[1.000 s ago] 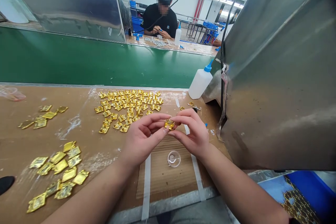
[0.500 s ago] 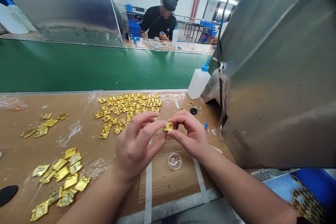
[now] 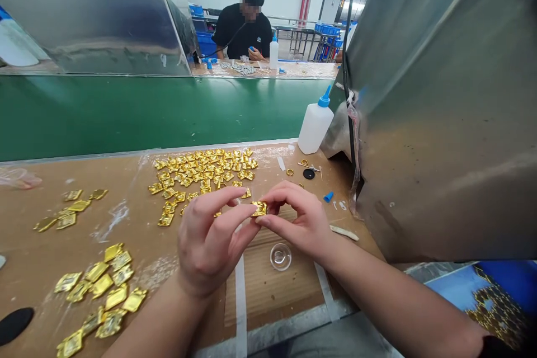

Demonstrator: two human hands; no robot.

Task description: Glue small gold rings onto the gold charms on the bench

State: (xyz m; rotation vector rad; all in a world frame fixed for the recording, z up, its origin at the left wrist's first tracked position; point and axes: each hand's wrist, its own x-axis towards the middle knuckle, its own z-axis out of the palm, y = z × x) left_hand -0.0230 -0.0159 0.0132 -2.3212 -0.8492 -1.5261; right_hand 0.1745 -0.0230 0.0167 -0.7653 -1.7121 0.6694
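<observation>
Between both hands, a small shiny gold metal piece (image 3: 259, 209) is held above the cardboard pad. My left hand (image 3: 213, 240) grips its left side with thumb and index finger, the other fingers raised. My right hand (image 3: 298, 220) pinches the right side of the same piece. Below them stands a small clear plastic cup (image 3: 280, 257) on the taped cardboard (image 3: 268, 296). Behind the hands lies a large spread of similar gold pieces (image 3: 201, 165). Larger flat gold pieces (image 3: 100, 285) lie in a loose group left of my left forearm.
A white squeeze bottle (image 3: 315, 127) with a blue nozzle stands at the back right, beside a metal housing (image 3: 444, 123). Near it lie a black disc (image 3: 309, 174), gold rings and a blue cap (image 3: 328, 197). Beyond the green belt (image 3: 168, 112) sits another person (image 3: 243, 28).
Both hands and the gold piece have shifted slightly left and down in the view. The camera view has tilted a little. Both hands still grip the piece.
</observation>
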